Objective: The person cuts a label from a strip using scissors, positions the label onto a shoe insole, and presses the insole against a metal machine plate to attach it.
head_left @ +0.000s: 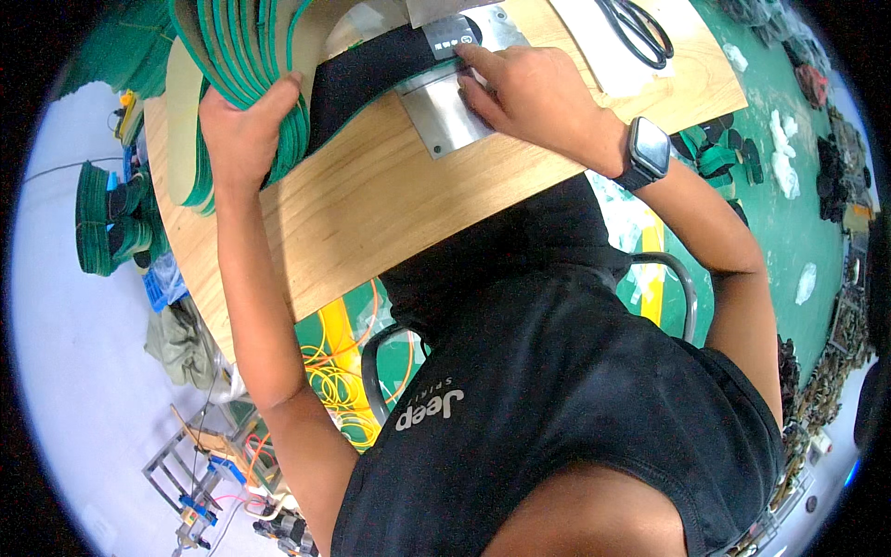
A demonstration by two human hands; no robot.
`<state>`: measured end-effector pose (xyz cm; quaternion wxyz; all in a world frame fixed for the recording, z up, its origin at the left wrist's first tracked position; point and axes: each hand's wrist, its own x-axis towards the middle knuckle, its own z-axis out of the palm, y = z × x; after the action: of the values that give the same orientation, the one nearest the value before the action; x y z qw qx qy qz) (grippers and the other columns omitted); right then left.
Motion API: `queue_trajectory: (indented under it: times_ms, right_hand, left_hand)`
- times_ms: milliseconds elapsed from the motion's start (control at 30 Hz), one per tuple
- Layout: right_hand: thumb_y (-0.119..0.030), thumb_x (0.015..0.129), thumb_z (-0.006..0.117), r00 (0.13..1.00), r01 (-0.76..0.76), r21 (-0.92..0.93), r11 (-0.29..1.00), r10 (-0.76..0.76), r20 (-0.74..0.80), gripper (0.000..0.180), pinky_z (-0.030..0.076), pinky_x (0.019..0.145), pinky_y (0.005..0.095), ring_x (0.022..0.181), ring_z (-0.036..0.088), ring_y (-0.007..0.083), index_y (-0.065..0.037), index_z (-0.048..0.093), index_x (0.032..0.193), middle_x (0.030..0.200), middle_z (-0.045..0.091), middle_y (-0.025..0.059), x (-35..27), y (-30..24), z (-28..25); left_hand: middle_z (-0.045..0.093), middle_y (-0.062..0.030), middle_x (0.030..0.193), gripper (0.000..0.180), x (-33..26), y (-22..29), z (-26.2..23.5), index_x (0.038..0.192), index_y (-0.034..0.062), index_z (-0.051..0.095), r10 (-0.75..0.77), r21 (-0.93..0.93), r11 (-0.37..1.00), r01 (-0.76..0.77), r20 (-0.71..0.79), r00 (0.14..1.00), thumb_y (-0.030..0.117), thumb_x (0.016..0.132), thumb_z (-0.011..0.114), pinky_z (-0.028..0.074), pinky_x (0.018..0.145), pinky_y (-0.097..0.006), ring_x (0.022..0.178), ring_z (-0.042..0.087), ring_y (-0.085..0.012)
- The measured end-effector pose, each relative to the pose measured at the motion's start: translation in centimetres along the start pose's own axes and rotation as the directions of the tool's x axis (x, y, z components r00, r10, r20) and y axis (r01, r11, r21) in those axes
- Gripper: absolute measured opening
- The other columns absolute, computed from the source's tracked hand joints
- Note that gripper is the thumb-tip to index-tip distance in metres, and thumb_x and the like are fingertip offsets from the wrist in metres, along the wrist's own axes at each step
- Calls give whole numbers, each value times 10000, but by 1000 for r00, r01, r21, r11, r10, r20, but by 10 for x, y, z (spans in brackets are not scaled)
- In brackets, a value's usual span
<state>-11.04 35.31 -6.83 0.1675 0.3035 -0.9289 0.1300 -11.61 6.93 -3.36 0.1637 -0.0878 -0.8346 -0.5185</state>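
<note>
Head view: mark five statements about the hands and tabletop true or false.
1. The left hand holds several green-edged pieces. True.
2. The right hand is at a metal plate on the pale wooden tabletop. True.
3. The right hand is gloved. False: it is bare, with a black-strapped watch at the wrist.
4. A black piece extends between the hands. True.
5. The left hand's fingers are spread and empty. False: they curl around the green-edged pieces.

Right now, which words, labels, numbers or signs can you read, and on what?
Shirt: large pale lettering, legible; I won't copy the wording.
Shirt, beside that: smaller, fainter letters, likewise not copied.
Grey label on the black insole, by the right hand: white marks, too small to read.
Watch: no readable text.
</note>
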Motion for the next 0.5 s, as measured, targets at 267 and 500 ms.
queue_trajectory:
  times_ms: [267,500]
  right_hand:
    - [-262,904,552,996,1,-60,998,4,87,304,469,513,379,535,596,300,-63,596,1129,586,583,142,3,0,-2]
    - [-259,899,553,997,16,-31,999,-13,73,320,472,521,407,535,585,326,-60,583,1147,576,568,156,3,2,-2]
  left_hand:
    - [662,-13,796,154,-2,-1,-1,841,28,668,-1,-12,1000,1,-4,1000,130,740,725,472,694,-257,712,577,-80]
    - [658,-6,788,146,0,-3,-2,828,29,667,-32,-13,999,32,45,998,127,739,727,470,692,-254,707,573,-77]
